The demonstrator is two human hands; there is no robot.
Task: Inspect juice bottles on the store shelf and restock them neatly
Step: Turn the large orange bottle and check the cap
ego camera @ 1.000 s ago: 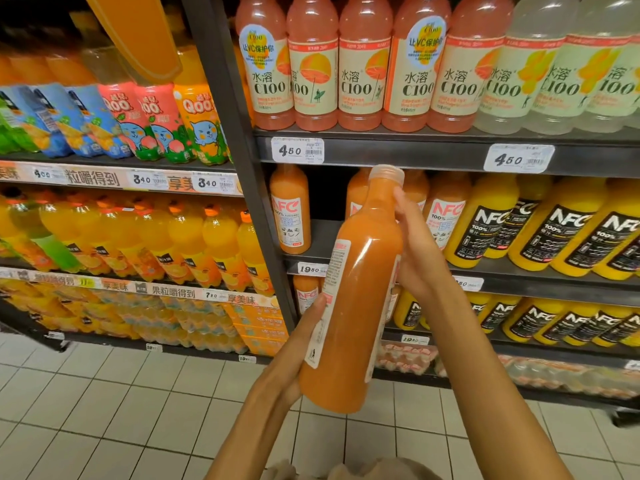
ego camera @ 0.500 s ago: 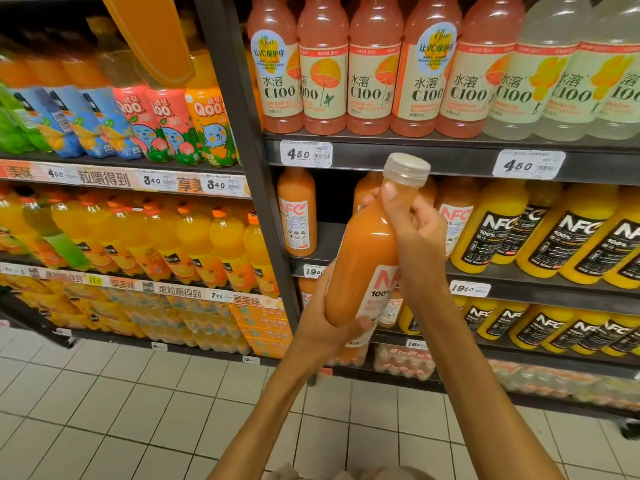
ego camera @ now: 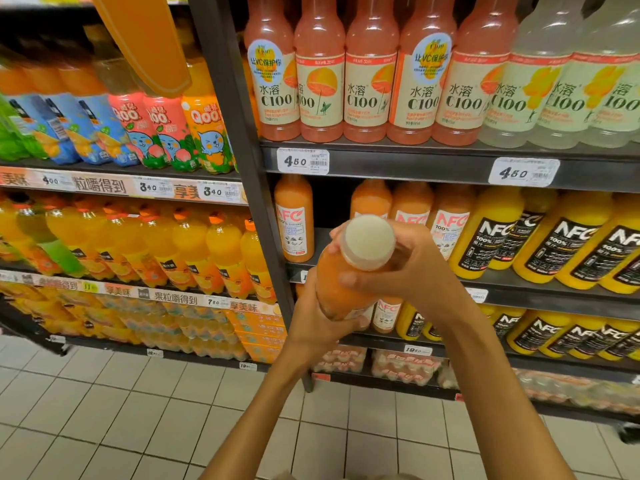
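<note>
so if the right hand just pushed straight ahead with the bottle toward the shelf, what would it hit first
Probably the row of orange NFC bottles on the middle shelf, right behind the right hand and the held bottle. The gap left of them looks open, but depth is hard to judge from this one view.

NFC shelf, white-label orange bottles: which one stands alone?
The leftmost white-label NFC bottle, beside the black upright. An open gap separates it from the other white-label bottles, which stand packed together further right.

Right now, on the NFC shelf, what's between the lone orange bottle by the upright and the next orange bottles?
Nothing: the head view shows a dark bare gap between the lone bottle and the next bottles.
</note>
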